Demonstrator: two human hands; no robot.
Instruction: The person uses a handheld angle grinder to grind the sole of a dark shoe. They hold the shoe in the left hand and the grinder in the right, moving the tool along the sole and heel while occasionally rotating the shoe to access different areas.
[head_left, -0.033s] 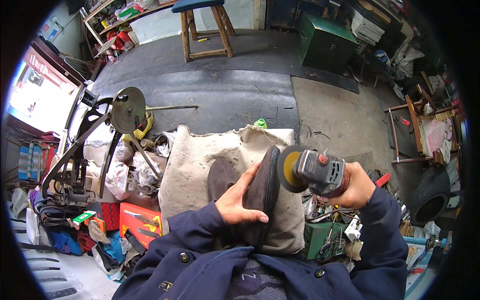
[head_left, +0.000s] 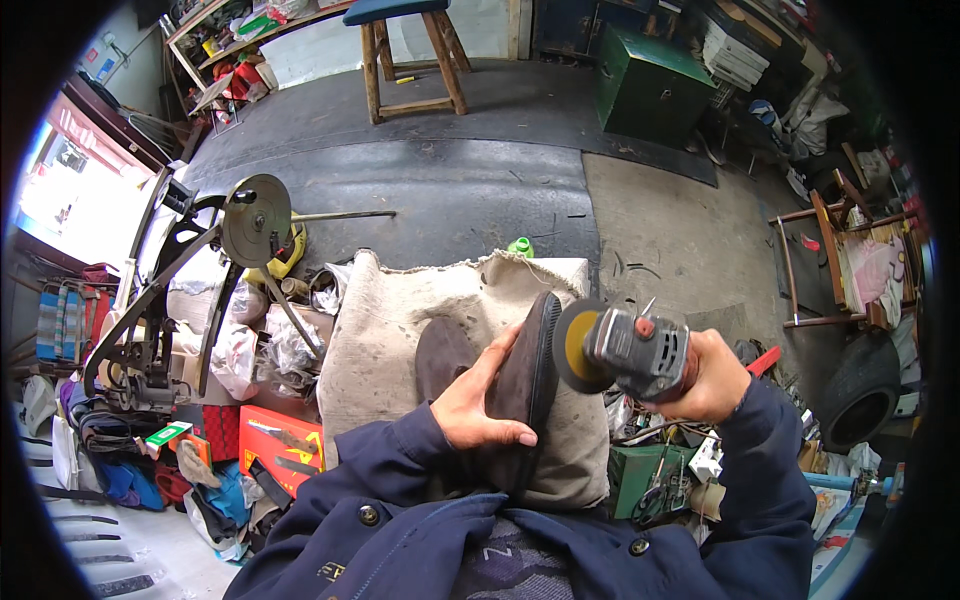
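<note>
My left hand [head_left: 478,402] grips a dark brown shoe [head_left: 522,385] turned on its side, its black ridged sole facing right. Thumb and fingers wrap the upper. In my right hand [head_left: 715,378] is an angle grinder [head_left: 642,352] with a round disc [head_left: 578,345], yellowish on its face. The disc's edge is very close to the sole; whether it touches I cannot tell. A second brown shoe [head_left: 440,352] lies just left of my left hand, partly covered by it. Both shoes rest on a beige cloth [head_left: 370,335] over my lap.
A black metal machine with a handwheel [head_left: 256,220] stands at the left, above plastic bags and an orange-red box [head_left: 280,448]. A green toolbox [head_left: 645,480] with tools sits at the right. Farther off are a wooden stool [head_left: 415,60] and a green chest [head_left: 655,85].
The grinder in my right hand has shifted slightly left, bringing its disc nearer the sole. My left hand and the shoe look unmoved.
</note>
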